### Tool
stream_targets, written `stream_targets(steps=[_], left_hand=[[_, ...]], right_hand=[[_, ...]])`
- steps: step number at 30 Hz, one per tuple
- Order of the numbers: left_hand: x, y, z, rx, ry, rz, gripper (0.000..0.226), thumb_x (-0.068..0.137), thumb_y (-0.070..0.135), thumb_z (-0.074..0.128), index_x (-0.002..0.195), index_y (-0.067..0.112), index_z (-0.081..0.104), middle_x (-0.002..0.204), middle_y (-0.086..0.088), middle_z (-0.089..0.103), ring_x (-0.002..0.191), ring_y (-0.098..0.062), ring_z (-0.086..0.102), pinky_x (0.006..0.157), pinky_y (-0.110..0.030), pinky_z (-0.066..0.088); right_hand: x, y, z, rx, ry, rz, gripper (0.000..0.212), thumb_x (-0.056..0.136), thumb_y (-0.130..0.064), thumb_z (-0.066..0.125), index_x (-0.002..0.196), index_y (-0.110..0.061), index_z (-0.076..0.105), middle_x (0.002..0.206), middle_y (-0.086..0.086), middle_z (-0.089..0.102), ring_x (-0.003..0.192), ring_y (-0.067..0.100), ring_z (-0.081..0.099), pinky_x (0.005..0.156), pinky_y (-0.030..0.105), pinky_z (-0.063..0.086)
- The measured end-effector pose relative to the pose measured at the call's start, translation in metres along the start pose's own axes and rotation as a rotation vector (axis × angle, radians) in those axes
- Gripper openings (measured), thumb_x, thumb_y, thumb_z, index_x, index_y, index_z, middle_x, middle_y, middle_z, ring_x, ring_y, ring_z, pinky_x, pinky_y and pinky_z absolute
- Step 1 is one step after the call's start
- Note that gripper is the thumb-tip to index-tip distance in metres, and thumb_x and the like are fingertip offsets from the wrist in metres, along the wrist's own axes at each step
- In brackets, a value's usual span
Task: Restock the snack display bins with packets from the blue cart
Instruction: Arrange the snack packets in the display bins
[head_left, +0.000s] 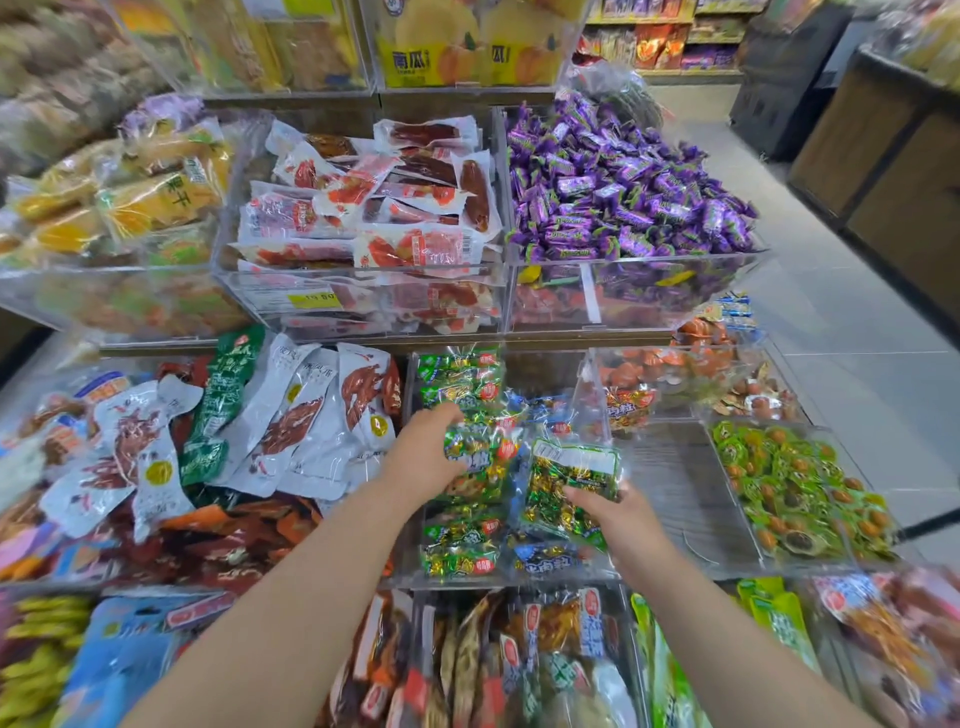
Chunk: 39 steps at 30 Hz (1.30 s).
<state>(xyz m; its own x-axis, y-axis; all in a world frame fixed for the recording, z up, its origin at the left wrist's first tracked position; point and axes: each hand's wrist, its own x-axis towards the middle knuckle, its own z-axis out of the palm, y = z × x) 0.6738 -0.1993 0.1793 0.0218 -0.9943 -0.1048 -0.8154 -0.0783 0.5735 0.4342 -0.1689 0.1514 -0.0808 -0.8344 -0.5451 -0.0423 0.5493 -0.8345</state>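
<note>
Low centre of the frame, the left hand (428, 460) has its fingers (448, 414) curled round one green packet (475, 449). The right hand (621, 512) pinches a second packet (569, 486) by its lower edge, long axis up-frame. Both hang right over the clear bin (550, 581), where some six loose packets (460, 560) lie. The blue cart is out of sight.

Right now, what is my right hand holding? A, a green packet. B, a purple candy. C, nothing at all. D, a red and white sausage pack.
A: the right hand has its thumb and fingers closed on the lower edge of a green packet, lifted over the other green packets in the clear bin.
</note>
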Motion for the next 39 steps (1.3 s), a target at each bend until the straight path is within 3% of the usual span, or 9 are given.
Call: stream_targets(steps=[5, 8, 10, 13, 19, 25, 31, 35, 39], left_hand=[[-0.003, 0.009, 0.007, 0.441, 0.045, 0.03, 0.05, 0.077, 0.018, 0.073, 0.119, 0.014, 0.046, 0.119, -0.009, 0.039, 0.109, -0.025, 0.045, 0.085, -0.034, 0.044], [0.001, 0.021, 0.016, 0.681, 0.027, 0.179, 0.093, 0.072, 0.02, 0.071, 0.145, 0.026, 0.015, 0.145, -0.01, 0.012, 0.141, -0.035, 0.009, 0.114, -0.054, 0.009], [0.004, 0.027, 0.023, 0.808, -0.089, 0.27, 0.107, 0.077, 0.027, 0.07, 0.149, 0.034, -0.009, 0.156, -0.005, -0.015, 0.144, -0.033, -0.019, 0.108, -0.057, -0.02], [0.013, 0.027, 0.028, 0.91, -0.203, 0.271, 0.109, 0.083, 0.03, 0.067, 0.147, 0.034, -0.021, 0.158, -0.005, -0.021, 0.143, -0.03, -0.025, 0.108, -0.056, -0.021], [0.027, 0.018, 0.019, 0.91, -0.156, 0.209, 0.113, 0.082, 0.03, 0.068, 0.145, 0.034, -0.025, 0.161, -0.001, -0.01, 0.147, -0.029, -0.013, 0.109, -0.059, -0.018], [0.027, 0.005, 0.022, 0.949, -0.189, 0.239, 0.126, 0.073, 0.064, 0.066, 0.142, 0.028, -0.033, 0.157, -0.002, -0.026, 0.142, -0.032, -0.026, 0.105, -0.059, -0.022], [0.022, 0.005, 0.019, 0.94, -0.158, 0.27, 0.132, 0.07, 0.074, 0.06, 0.13, 0.023, -0.045, 0.146, -0.006, -0.041, 0.141, -0.03, -0.03, 0.102, -0.055, -0.026], [0.007, 0.006, 0.008, 0.912, -0.076, 0.243, 0.129, 0.072, 0.077, 0.054, 0.127, 0.017, -0.047, 0.153, -0.012, -0.033, 0.137, -0.029, -0.035, 0.104, -0.051, -0.025], [-0.025, 0.007, -0.005, 0.425, -0.178, 0.496, 0.113, 0.073, 0.062, 0.067, 0.15, 0.034, -0.01, 0.152, 0.014, -0.024, 0.136, -0.012, -0.037, 0.111, -0.035, -0.02]], right_hand=[[0.001, -0.003, 0.0, -0.037, -0.022, -0.009, 0.098, 0.072, -0.034, 0.08, 0.148, -0.015, 0.022, 0.15, 0.01, 0.033, 0.128, 0.028, 0.043, 0.098, 0.05, 0.046], [0.002, -0.002, 0.0, -0.055, -0.023, -0.043, 0.099, 0.073, -0.035, 0.079, 0.149, -0.012, 0.02, 0.15, 0.01, 0.034, 0.13, 0.028, 0.042, 0.103, 0.044, 0.042], [0.001, -0.003, 0.001, -0.069, -0.022, -0.05, 0.096, 0.074, -0.034, 0.078, 0.148, -0.011, 0.022, 0.149, 0.01, 0.035, 0.128, 0.027, 0.043, 0.102, 0.041, 0.038], [-0.001, -0.004, 0.001, -0.069, -0.014, -0.052, 0.09, 0.075, -0.033, 0.077, 0.146, -0.011, 0.027, 0.147, 0.01, 0.039, 0.124, 0.025, 0.045, 0.098, 0.039, 0.039], [-0.003, -0.006, 0.001, -0.056, -0.021, -0.039, 0.091, 0.074, -0.034, 0.078, 0.146, -0.012, 0.028, 0.148, 0.009, 0.037, 0.126, 0.026, 0.043, 0.103, 0.043, 0.039], [-0.008, -0.009, 0.001, -0.046, -0.035, 0.003, 0.095, 0.073, -0.037, 0.078, 0.148, -0.015, 0.025, 0.147, 0.009, 0.04, 0.125, 0.027, 0.046, 0.1, 0.043, 0.037], [-0.014, -0.016, -0.001, 0.077, -0.049, 0.078, 0.057, 0.082, -0.028, 0.071, 0.132, -0.026, 0.043, 0.142, 0.005, 0.043, 0.128, 0.027, 0.039, 0.101, 0.045, 0.033], [-0.018, -0.025, -0.001, 0.187, -0.021, 0.133, 0.051, 0.086, -0.019, 0.067, 0.13, -0.022, 0.043, 0.134, 0.004, 0.044, 0.116, 0.026, 0.047, 0.084, 0.049, 0.053], [-0.02, -0.042, -0.002, 0.337, -0.161, 0.309, 0.016, 0.092, -0.009, 0.053, 0.108, -0.005, 0.055, 0.093, 0.014, 0.067, 0.072, 0.028, 0.072, 0.052, 0.037, 0.057]])
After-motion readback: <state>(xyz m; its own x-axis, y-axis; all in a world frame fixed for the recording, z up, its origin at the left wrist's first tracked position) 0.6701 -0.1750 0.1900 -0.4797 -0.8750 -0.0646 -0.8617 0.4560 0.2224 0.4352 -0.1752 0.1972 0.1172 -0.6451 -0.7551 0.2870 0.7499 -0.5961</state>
